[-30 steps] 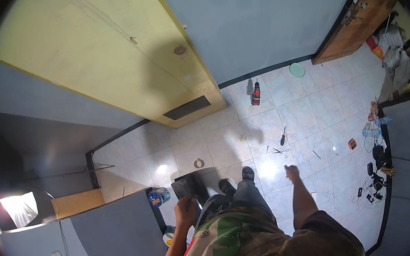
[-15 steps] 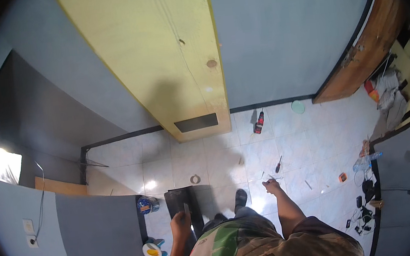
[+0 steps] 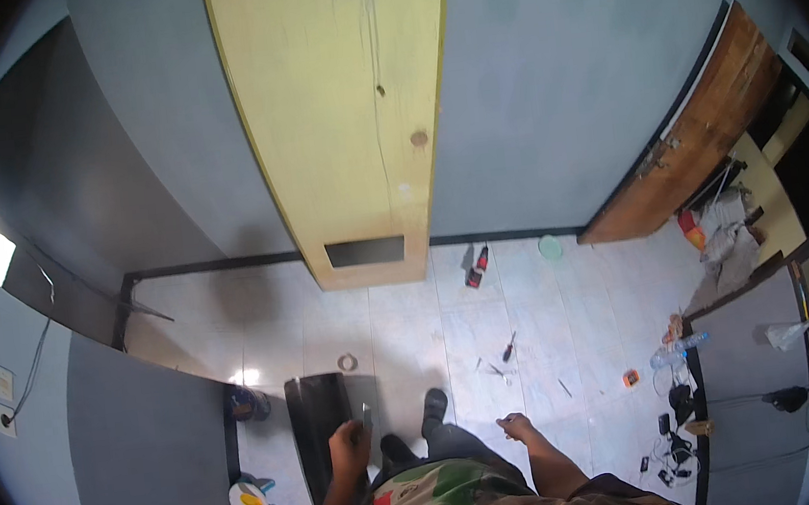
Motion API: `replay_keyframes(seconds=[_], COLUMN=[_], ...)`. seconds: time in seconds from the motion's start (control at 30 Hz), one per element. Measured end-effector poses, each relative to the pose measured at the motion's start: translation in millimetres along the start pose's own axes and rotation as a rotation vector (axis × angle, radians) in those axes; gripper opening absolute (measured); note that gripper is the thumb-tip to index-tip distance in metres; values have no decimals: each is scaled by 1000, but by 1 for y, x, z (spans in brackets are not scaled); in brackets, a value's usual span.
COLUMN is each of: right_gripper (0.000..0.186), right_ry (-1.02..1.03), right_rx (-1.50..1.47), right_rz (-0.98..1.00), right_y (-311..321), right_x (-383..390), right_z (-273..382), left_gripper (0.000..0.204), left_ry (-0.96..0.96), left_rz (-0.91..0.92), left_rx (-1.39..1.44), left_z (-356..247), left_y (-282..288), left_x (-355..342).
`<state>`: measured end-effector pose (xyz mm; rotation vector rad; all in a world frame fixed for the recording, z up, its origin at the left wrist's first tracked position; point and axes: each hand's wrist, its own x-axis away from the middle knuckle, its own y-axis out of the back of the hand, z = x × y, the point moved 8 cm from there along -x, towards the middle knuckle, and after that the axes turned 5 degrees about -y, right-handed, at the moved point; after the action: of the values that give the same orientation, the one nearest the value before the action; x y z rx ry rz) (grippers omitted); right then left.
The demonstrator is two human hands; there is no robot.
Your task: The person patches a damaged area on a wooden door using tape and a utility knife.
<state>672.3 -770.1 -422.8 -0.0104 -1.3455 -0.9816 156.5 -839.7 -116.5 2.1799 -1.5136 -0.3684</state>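
My left hand (image 3: 347, 440) is closed around a small flat grey piece (image 3: 367, 416) that sticks up past the fingers; its kind is unclear. It hovers over a long black panel (image 3: 317, 410) on the floor. My right hand (image 3: 515, 426) is held out in front of me, fingers pinched; whatever may be in them is too small to make out. Beyond that hand, scissors (image 3: 500, 373), a dark-handled screwdriver (image 3: 509, 347) and a thin stick-like piece (image 3: 565, 388) lie on the tiles.
A yellow door panel (image 3: 343, 141) stands upright against the grey wall. On the floor are a red-and-black drill (image 3: 477, 267), a green lid (image 3: 550, 247), a tape roll (image 3: 347, 361), an orange tape measure (image 3: 632, 378) and chargers with cables (image 3: 679, 445). Bottles (image 3: 676, 352) stand at right.
My view has swung, so the door panel stands straighter and floor items sit farther left. My right hand has drawn back toward me, away from the scissors. The left hand still grips the grey piece.
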Motion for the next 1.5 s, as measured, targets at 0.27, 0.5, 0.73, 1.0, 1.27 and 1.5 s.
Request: replay_keyframes(seconds=[0.27,0.5,0.73,1.0,1.27,1.5], right_gripper=[113,145,116,88,101,98], right_ry=[-357,-281,-129,-193,-125,-26], right_rx=[87,-737,-768,-975,-379,-5], right_rz=[-658,371,-238,-443,-575,42], right_y=[-25,-71,26,14,73,58], right_x=[187,187,177,182,156,119], right_z=[-70,-112,-152,-208,-230,-211], left_gripper=[17,17,15,16,16,18], left_ry=[-12,13,11,-83,-83,-76], left_rz=[113,98,280,380,315,315], left_rx=[-85,-93,-113,-204,-241,-197], left_z=[10,11,-43,-150,-157,-135], left_y=[7,-2,-72,-157,-173,-185], left_x=[22,46,68,94,119,132])
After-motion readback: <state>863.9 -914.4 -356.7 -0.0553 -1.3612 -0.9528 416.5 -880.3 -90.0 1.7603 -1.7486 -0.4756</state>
